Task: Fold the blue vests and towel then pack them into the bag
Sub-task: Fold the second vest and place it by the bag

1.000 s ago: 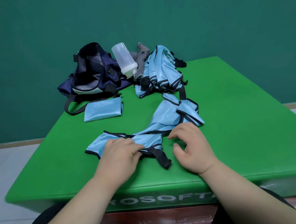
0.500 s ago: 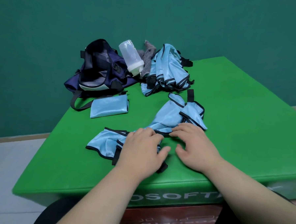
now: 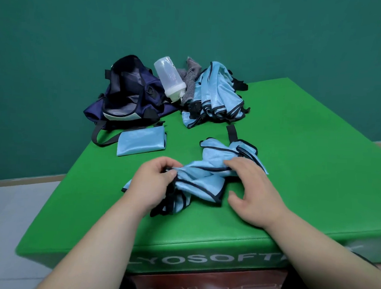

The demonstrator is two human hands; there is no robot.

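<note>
A light-blue vest with black trim [image 3: 207, 176] lies bunched in the middle of the green mat [image 3: 305, 163]. My left hand [image 3: 152, 184] grips its gathered left end, fingers curled round the fabric and a black strap. My right hand [image 3: 253, 191] rests on the vest's right part, fingers spread and slightly bent. A folded blue vest [image 3: 141, 143] lies flat in front of the open navy bag [image 3: 130, 97]. More blue vests sit in a pile [image 3: 216, 97] at the back, with a grey towel [image 3: 190, 82] beside them.
A clear plastic shaker bottle [image 3: 169, 79] leans between the bag and the towel. The bag's strap [image 3: 99, 137] trails onto the mat near the left edge. The mat's front edge is just below my wrists. A teal wall stands behind.
My left hand has gathered the vest's left end and pulled it rightward into a bunch. The vest went from stretched out to crumpled. My right hand shifted slightly onto the fabric.
</note>
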